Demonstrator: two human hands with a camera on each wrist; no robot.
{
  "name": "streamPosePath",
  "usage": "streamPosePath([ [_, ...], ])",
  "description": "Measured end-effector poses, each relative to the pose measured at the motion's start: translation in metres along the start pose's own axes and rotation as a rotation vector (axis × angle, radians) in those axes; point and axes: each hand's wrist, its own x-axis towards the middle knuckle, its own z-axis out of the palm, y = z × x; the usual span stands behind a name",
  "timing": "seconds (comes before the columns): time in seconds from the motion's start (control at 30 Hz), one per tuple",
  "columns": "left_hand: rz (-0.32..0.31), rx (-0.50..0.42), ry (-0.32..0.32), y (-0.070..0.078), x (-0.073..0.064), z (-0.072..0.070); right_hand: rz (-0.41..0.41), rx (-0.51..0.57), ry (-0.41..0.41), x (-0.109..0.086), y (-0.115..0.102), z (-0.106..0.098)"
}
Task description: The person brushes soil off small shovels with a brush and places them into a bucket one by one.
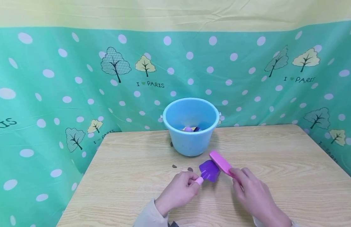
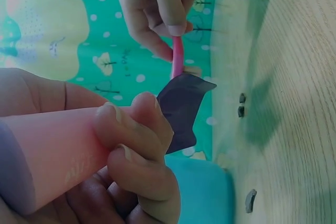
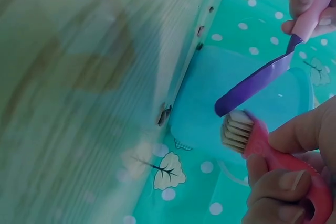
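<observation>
Held above the table, a small purple shovel (image 1: 210, 170) has a pink handle (image 2: 63, 150), which my left hand (image 1: 179, 190) grips with curled fingers. My right hand (image 1: 253, 194) holds a pink brush (image 1: 221, 162) by its handle. Pale bristles (image 3: 237, 131) on the brush sit close against the shovel blade's edge in the right wrist view; whether they touch it I cannot tell. A light blue bucket (image 1: 189, 143) stands behind both hands, with a purple thing (image 1: 188, 129) and other partly hidden items at its bottom.
Several small dark pieces lie on the wooden table (image 1: 130, 176), among them one piece (image 1: 174, 166) left of the shovel and another (image 1: 190, 169) near the left hand. A green dotted curtain (image 1: 78, 78) hangs behind the table and along its sides.
</observation>
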Motion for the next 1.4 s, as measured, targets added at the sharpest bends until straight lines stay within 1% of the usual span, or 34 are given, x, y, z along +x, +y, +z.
streamPosePath([
  [0.13,0.020,-0.014,0.011,0.001,-0.001,-0.001,0.058,-0.014,-0.044,0.000,0.003,-0.001],
  [0.3,0.031,-0.006,0.013,0.003,-0.001,-0.004,0.184,-0.010,-0.119,0.002,0.006,-0.005],
  [0.4,0.033,0.002,0.010,0.003,-0.001,-0.005,0.241,-0.005,-0.147,0.005,0.008,-0.007],
  [0.53,0.032,0.005,0.009,0.003,-0.001,-0.005,0.245,-0.008,-0.123,0.007,0.012,-0.008],
  [0.63,0.030,0.024,0.010,0.003,-0.001,-0.006,0.234,-0.007,-0.099,0.007,0.014,-0.010],
  [0.77,0.033,0.045,0.020,0.002,-0.001,-0.007,0.237,0.000,-0.109,0.009,0.017,-0.013],
  [1.0,0.020,0.014,0.028,0.002,-0.002,-0.009,0.253,-0.008,-0.136,0.011,0.021,-0.016],
  [1.2,0.037,0.015,0.037,0.004,-0.002,-0.012,0.277,-0.008,-0.164,0.012,0.024,-0.016],
  [1.4,0.044,0.014,0.050,0.005,-0.004,-0.013,0.301,-0.017,-0.157,0.012,0.026,-0.016],
])
